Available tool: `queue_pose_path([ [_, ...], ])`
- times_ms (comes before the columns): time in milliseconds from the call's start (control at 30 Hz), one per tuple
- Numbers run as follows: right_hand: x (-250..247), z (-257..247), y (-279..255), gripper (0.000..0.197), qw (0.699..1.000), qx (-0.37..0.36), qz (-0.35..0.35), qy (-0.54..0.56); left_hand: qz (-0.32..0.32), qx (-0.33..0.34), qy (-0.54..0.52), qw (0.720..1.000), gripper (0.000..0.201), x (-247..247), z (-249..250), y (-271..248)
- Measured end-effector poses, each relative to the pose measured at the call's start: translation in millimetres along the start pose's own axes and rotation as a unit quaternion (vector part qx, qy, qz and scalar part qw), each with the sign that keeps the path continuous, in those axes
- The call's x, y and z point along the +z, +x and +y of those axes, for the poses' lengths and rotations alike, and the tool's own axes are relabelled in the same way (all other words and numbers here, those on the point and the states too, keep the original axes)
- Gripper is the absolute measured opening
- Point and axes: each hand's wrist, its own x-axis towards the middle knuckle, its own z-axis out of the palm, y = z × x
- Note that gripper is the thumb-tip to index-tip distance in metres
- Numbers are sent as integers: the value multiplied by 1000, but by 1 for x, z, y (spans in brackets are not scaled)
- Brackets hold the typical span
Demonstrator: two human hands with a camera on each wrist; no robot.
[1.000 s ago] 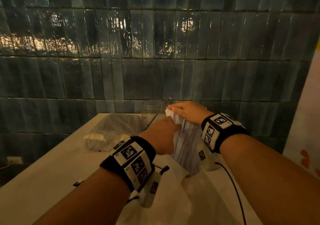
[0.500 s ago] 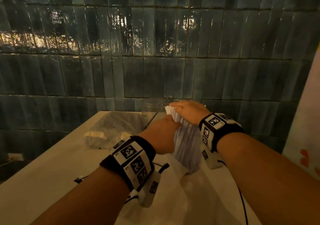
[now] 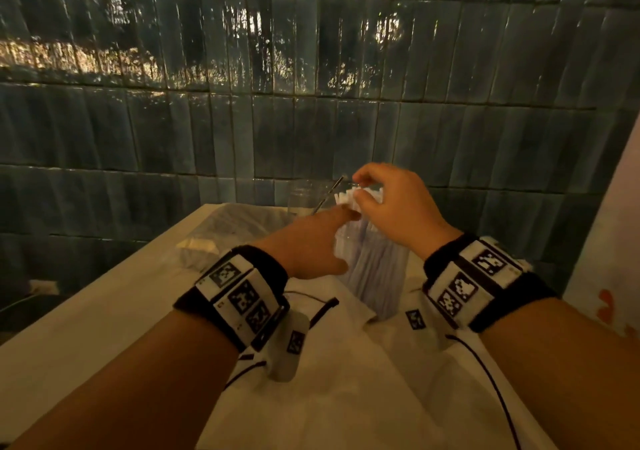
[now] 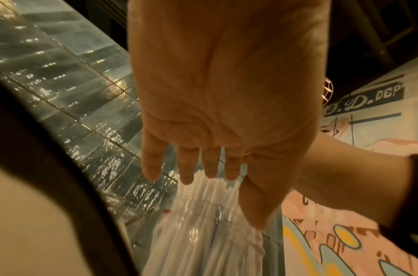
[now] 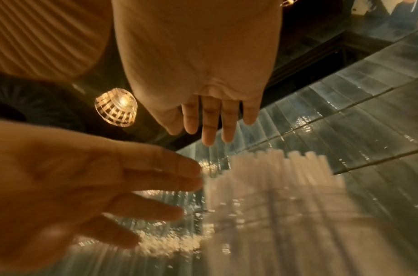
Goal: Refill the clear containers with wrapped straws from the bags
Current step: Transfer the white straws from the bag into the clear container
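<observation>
Upright bundle of thin white paper-wrapped straws [image 3: 363, 242] in a clear container [image 3: 375, 287], left hand [image 3: 304, 245] flat and spread beside it, right hand [image 3: 391, 204] loosely spread over the tips, holding nothing, container rim blurred, pale worktop [image 3: 86, 311]

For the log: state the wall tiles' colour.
Glossy dark blue-grey wall tiles; head view shows them best.

Tight spot tbh. Tiled wall [image 3: 311, 120] sits right behind the clear container [image 3: 372, 273] of wrapped straws [image 3: 356, 196], w/ a second clear container [image 3: 304, 195] just left. Straw bag [image 3: 228, 228] blocks the left side; near counter [image 3: 86, 311] is open.
</observation>
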Motion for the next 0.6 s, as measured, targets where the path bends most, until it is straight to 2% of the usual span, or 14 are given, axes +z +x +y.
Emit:
queue_pose_path([
  [67,5,-14,-17,9,999,-13,-7,28,11,12,-7,1000,61,-6,-2,-14],
  [167,19,-34,-43,8,993,-20,-110,45,-6,-36,63,997,22,-13,-8,-41],
  [267,36,-50,-60,12,973,-49,-224,6,-59,-92,130,985,13,-11,-16,-64],
  [367,50,-61,-67,19,945,-53,-321,-17,-115,-133,187,967,23,-6,-26,-82],
  [433,59,-66,-68,26,931,-48,-361,-21,-136,-153,200,958,33,-3,-34,-92],
  [500,69,-70,-68,37,923,-41,-382,-30,-127,-151,201,959,47,1,-42,-96],
  [600,81,-73,-67,53,915,-32,-397,-60,-66,-141,183,971,56,2,-50,-99],
])
